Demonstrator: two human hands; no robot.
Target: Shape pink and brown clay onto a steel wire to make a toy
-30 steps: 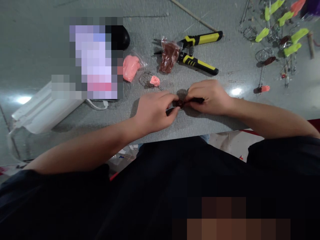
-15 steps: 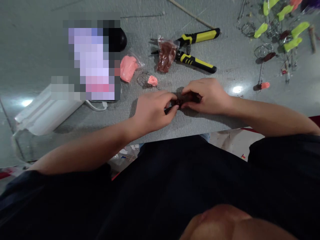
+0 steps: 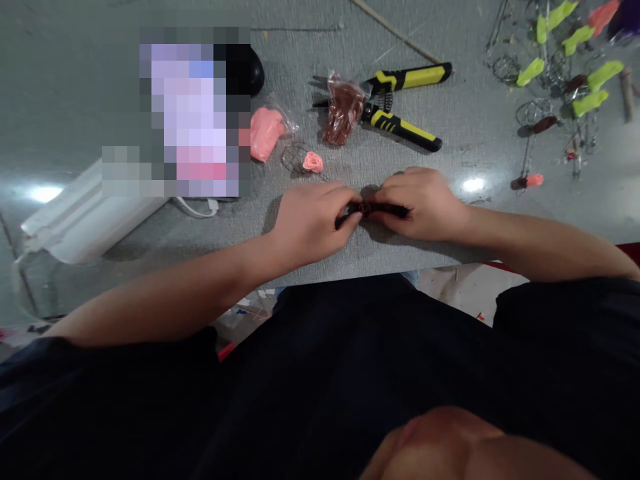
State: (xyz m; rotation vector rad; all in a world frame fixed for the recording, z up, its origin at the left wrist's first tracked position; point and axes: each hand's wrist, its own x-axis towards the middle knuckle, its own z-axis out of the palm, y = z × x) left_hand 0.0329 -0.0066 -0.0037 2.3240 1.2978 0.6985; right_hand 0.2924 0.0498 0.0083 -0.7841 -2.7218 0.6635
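Note:
Near the table's front edge, my left hand (image 3: 323, 217) pinches a small dark brown curled piece (image 3: 365, 209) between thumb and fingertips. From the other side, my right hand (image 3: 417, 203) closes its thumb and fingers on the same piece, so the two hands almost meet. A round coil shows between the fingertips; fingers cover the rest. Just beyond the left hand lies a small pink rose (image 3: 313, 161) beside a loop of thin wire (image 3: 293, 159). Farther back, a clear bag of brown material (image 3: 345, 110) rests across yellow-and-black pliers (image 3: 407, 100) with their handles apart.
Left of the pliers are a clear bag of pink material (image 3: 266, 133), a black rounded object (image 3: 254, 70) and a blurred-out screen. A white device (image 3: 85, 220) with a cable sits at far left. Wire pieces and yellow-green bits (image 3: 590, 103) scatter at right; a thin stick (image 3: 395, 30) lies behind.
My right hand has come closer to the left, its fingertips now on the brown piece, and the coil shows more clearly. The whole view has shifted slightly.

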